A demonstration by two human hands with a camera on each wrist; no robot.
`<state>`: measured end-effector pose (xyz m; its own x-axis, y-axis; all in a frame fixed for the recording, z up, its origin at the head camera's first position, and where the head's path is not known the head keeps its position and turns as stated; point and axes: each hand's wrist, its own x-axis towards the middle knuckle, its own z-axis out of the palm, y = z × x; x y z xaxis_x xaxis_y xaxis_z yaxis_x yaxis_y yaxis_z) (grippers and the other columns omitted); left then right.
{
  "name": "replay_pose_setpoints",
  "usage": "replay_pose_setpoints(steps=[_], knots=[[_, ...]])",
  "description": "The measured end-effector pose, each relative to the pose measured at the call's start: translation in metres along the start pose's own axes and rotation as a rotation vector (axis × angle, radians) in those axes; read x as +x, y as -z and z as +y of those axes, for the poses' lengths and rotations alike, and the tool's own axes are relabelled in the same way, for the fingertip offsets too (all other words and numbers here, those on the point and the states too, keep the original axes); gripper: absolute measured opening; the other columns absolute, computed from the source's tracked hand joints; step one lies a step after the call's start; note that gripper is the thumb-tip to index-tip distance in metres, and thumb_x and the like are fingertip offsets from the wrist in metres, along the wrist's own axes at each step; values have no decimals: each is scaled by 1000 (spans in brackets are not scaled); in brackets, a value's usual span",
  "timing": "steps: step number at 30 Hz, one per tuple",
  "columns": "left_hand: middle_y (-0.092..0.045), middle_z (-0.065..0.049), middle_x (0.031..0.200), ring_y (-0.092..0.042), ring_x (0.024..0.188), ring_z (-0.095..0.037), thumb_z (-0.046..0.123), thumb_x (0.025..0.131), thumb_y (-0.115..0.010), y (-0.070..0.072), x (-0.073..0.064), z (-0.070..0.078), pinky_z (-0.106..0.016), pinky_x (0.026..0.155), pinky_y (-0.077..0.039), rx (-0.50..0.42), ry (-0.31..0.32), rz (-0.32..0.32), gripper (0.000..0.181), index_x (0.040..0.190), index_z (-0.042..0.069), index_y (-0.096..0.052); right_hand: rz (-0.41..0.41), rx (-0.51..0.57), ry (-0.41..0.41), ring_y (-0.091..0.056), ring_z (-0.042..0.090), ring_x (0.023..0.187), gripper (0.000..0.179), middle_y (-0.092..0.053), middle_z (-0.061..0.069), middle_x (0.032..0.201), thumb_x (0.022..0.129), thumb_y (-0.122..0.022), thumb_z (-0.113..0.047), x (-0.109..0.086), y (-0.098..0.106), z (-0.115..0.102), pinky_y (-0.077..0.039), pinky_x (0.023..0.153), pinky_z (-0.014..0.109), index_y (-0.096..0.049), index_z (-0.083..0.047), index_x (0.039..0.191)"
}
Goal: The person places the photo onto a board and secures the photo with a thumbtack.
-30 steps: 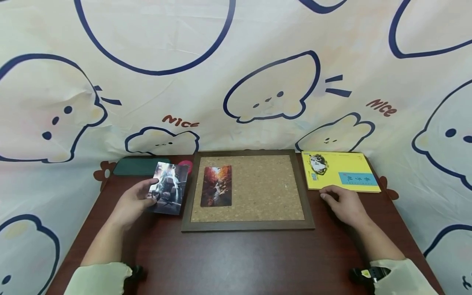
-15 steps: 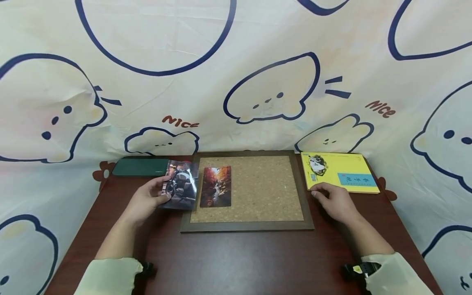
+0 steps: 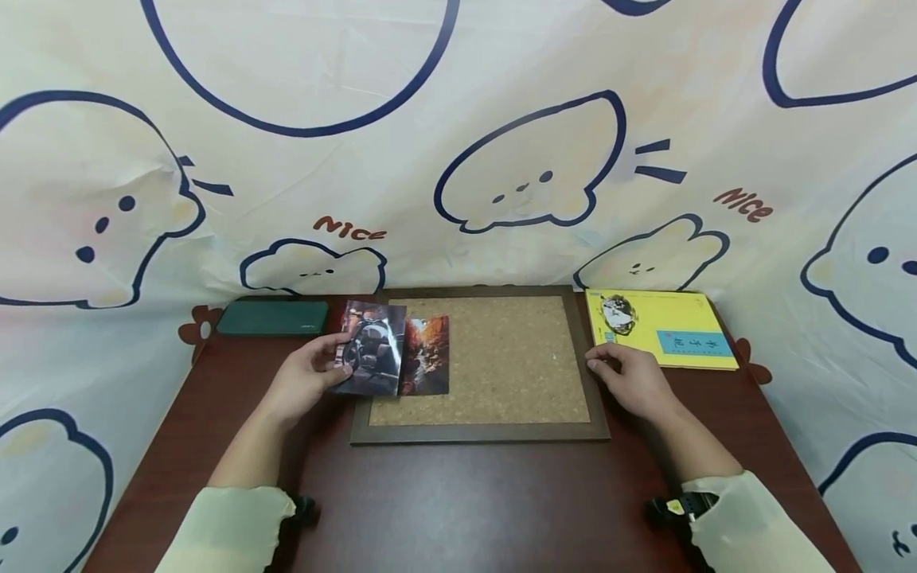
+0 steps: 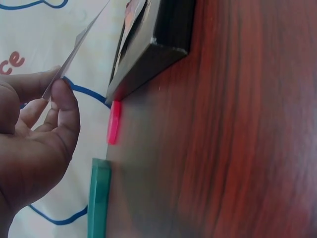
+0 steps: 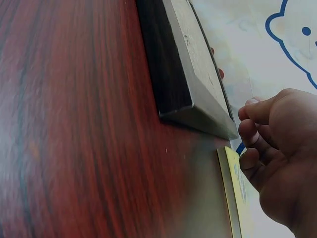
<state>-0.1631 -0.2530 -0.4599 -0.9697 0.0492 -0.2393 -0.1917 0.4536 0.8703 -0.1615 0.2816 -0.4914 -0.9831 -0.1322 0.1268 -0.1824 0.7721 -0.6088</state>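
My left hand [image 3: 306, 378] pinches a glossy photo print [image 3: 372, 350] of a car interior between thumb and fingers. In the left wrist view the print [image 4: 74, 57] is edge-on, tilted and apart from the board. It overlaps the left part of a framed cork board [image 3: 516, 366] in the head view and partly covers an autumn stream photo [image 3: 428, 358] lying on the cork. My right hand [image 3: 630, 378] is at the board's right side, fingers bent, thumb and index fingertips close together. Whether anything tiny is between them is hidden.
A yellow book [image 3: 652, 322] lies at the back right, beyond my right hand. At the back left is a dark green flat case [image 3: 272, 317], with a pink round object [image 4: 114, 122] between it and the board. A cartoon-printed cloth [image 3: 516, 263] hangs behind the table.
The left hand has carried the car-interior print rightward, from beside the board to over its left part. My right hand has moved left, from the yellow book toward the board's right edge.
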Motion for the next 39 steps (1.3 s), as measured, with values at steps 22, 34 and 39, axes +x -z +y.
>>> replay_pose_setpoints(steps=[22,34,39], knots=[[-59,-14,130,-60,108,-31,7,97,-72,-47,19,26,-33,81,-55,-43,-76,-33,53,146,19,-58,-23,60,0,-65,22,92,14,-74,6,107,103,-67,-20,25,-18,-30,-51,78,41,-74,-12,112],[-61,-14,125,-62,104,-29,3,93,-75,-77,29,31,-33,77,-56,-70,-47,-38,53,143,17,-61,-45,82,-14,-65,22,94,13,-74,4,104,103,-67,-24,39,-32,-35,-52,80,42,-74,-15,109],[-60,-14,124,-61,101,-29,2,92,-76,-89,31,38,-32,75,-55,-85,-63,-40,54,143,16,-61,-45,73,-8,-67,24,100,16,-75,5,107,103,-67,-24,44,-34,-37,-53,85,46,-74,-14,111]])
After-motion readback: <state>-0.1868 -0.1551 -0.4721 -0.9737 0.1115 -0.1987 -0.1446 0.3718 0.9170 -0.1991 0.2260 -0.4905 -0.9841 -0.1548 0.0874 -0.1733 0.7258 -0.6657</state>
